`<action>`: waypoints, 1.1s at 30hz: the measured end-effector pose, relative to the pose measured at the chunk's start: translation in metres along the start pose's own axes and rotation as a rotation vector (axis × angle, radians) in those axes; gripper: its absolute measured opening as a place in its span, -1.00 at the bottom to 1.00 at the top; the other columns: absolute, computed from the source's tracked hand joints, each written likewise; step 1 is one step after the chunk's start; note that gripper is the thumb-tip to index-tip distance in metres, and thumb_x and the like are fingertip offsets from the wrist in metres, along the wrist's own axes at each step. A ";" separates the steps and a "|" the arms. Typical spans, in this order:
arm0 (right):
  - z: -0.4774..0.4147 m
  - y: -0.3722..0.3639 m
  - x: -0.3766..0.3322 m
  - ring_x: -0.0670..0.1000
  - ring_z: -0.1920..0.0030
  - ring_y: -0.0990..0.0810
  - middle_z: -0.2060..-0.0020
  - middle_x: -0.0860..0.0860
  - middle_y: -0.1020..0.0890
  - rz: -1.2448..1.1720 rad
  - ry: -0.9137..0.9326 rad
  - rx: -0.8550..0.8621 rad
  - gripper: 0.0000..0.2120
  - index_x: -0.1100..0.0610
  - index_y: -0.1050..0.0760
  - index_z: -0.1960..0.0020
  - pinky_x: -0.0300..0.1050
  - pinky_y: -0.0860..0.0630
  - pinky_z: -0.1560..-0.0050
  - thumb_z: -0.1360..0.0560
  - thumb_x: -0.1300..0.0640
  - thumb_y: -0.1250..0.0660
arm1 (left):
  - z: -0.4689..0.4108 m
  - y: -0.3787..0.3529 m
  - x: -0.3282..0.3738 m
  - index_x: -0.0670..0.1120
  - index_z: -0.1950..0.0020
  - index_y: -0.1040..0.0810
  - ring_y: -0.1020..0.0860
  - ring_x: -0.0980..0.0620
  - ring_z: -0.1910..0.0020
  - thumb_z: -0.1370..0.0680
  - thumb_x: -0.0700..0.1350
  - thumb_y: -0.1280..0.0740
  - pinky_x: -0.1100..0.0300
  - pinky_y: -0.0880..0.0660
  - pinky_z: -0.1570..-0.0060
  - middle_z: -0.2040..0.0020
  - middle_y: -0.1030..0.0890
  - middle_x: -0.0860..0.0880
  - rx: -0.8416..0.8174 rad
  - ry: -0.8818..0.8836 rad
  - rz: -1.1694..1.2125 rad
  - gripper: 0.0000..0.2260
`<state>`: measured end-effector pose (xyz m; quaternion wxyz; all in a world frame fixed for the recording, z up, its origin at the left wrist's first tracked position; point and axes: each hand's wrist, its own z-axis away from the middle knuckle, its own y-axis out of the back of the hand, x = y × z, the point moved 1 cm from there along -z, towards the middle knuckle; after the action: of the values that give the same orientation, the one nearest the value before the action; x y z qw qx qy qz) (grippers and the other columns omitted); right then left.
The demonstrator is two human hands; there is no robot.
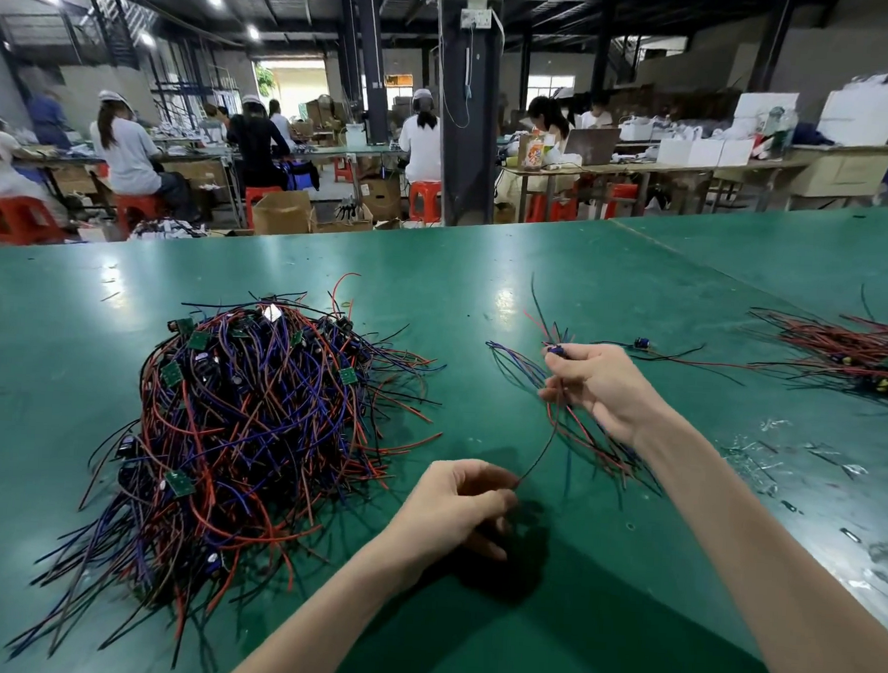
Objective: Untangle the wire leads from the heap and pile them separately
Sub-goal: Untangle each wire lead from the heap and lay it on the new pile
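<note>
Head view: the right hand (601, 391) grips a small bunch of leads (515, 363) while the left hand (453, 506) pinches one wire (538, 457) taut, probably to draw it free. The heap (252, 419) sits left and the sorted pile (852, 352) far right, kept well apart.

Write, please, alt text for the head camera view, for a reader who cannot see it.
A person's right hand grips a small bunch of wire leads above a green table while the left hand pinches the end of one lead. A large tangled heap of red, blue and black leads lies left; a separate pile lies far right.
</note>
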<state>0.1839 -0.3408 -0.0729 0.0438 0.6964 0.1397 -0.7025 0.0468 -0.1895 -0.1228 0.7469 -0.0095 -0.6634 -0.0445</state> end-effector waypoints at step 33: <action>-0.010 0.022 0.025 0.14 -0.16 -0.39 -0.05 0.11 -0.41 1.437 0.128 0.099 -0.65 0.15 -0.58 -0.10 -0.09 -0.42 -0.08 -0.42 0.40 -0.20 | 0.002 0.005 0.011 -0.19 0.00 -0.58 -0.54 0.13 0.36 -0.56 -0.33 -0.24 0.19 -0.53 0.49 0.18 -0.60 -0.07 0.088 -0.035 -0.018 -0.86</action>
<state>0.1988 -0.3563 -0.1003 0.4550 0.6573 -0.3826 -0.4633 0.0461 -0.1849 -0.1111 0.7345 0.0286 -0.6776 -0.0219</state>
